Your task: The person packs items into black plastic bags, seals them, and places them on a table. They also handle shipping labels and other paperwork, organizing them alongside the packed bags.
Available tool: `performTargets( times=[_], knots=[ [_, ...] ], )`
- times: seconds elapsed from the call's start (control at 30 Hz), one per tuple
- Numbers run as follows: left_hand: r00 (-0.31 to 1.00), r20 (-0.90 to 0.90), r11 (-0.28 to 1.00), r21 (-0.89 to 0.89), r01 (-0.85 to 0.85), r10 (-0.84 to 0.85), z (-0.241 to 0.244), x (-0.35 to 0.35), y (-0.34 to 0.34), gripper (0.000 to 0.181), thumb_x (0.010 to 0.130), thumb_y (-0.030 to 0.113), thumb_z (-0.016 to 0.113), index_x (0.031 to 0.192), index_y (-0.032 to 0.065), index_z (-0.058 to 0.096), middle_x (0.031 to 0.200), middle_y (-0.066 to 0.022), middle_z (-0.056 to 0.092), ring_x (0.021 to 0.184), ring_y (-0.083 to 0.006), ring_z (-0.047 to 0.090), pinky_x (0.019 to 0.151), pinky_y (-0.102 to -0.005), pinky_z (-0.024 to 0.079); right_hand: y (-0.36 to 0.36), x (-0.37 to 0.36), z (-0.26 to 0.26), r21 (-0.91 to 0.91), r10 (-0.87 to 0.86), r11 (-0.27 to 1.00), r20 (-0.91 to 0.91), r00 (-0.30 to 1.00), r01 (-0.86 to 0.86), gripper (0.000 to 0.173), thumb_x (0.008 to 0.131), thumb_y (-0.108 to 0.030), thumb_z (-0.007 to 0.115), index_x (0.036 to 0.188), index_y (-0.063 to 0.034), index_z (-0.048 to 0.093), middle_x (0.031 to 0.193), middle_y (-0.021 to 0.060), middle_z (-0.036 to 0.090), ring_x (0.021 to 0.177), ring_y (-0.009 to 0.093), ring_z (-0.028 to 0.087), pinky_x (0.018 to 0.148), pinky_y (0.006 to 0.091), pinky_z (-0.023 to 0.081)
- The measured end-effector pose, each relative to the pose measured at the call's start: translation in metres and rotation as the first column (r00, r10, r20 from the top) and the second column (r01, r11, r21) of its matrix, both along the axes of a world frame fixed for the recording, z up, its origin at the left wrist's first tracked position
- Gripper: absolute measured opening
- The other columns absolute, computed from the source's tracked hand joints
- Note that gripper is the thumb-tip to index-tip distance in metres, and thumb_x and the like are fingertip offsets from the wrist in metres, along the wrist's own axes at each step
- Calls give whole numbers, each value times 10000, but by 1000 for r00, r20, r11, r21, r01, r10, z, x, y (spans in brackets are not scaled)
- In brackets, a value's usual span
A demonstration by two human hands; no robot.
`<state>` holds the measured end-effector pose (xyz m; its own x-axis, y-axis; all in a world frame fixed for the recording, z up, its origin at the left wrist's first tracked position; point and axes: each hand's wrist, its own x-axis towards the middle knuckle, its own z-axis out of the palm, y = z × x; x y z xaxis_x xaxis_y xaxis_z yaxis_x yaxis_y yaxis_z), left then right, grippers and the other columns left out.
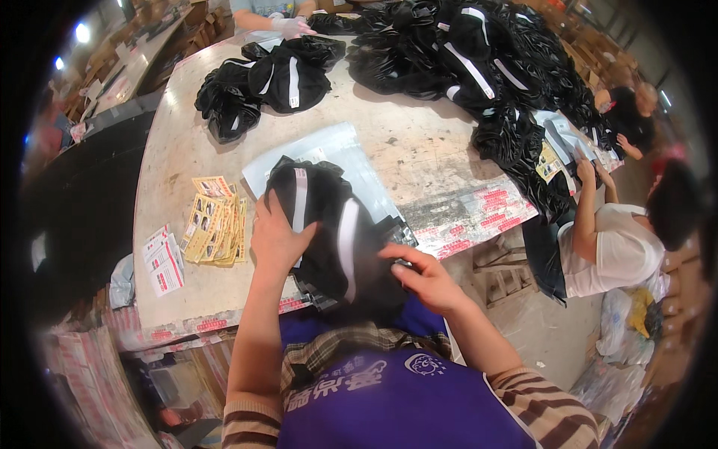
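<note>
A black fabric item (pixel 322 224) with white strips lies before me at the table's near edge. My left hand (pixel 280 236) rests spread on its left side, thumb and fingers apart. At its right edge, my right hand (pixel 426 275) is curled, with thumb and forefinger pinching dark material; motion blurs this part. Beneath the item are grey-white plastic mailing bags (pixel 342 146), whose dark ends show near my right hand.
Printed yellow cards (pixel 216 224) and white cards (pixel 162 261) lie left on the table (pixel 196 151). Farther back are a small group (pixel 291 78) and a large heap (pixel 437 56) of similar black items. Co-workers stand at the far side (pixel 263 14) and at right (pixel 611 241).
</note>
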<state>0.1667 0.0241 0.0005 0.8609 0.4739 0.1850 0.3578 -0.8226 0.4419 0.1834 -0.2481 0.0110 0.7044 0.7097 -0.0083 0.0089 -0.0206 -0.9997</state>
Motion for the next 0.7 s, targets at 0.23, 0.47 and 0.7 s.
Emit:
performTargets(
  times=[0.23, 0.47, 0.7],
  knots=[
    [977, -17, 959, -193, 207, -214, 15, -5, 35, 898, 691, 421, 815, 1362, -34, 430, 1381, -233, 435, 1257, -351, 467, 999, -427, 433, -25, 8, 33, -286, 17, 927, 680, 733, 244, 430, 733, 131, 592, 1095, -84, 676, 914, 53, 603, 668, 154, 565, 602, 273, 446],
    [959, 43, 932, 250, 263, -282, 115, -36, 68, 447, 741, -88, 583, 1171, 24, 630, 1234, -167, 592, 1052, -335, 617, 912, -360, 489, -33, 120, 87, -521, 418, 435, 839, 348, 735, 189, 718, -4, 602, 880, -60, 683, 1219, 182, 596, 759, 340, 674, 658, 425, 547],
    [944, -170, 955, 48, 293, -282, 173, -60, 70, 514, 662, -131, 496, 1156, -41, 607, 1317, -162, 555, 1210, -344, 533, 1030, -375, 409, -20, 124, 125, -562, 353, 557, 826, 439, 611, 285, 791, -30, 525, 1010, -22, 707, 1198, 136, 632, 973, 319, 648, 845, 367, 509]
  ],
)
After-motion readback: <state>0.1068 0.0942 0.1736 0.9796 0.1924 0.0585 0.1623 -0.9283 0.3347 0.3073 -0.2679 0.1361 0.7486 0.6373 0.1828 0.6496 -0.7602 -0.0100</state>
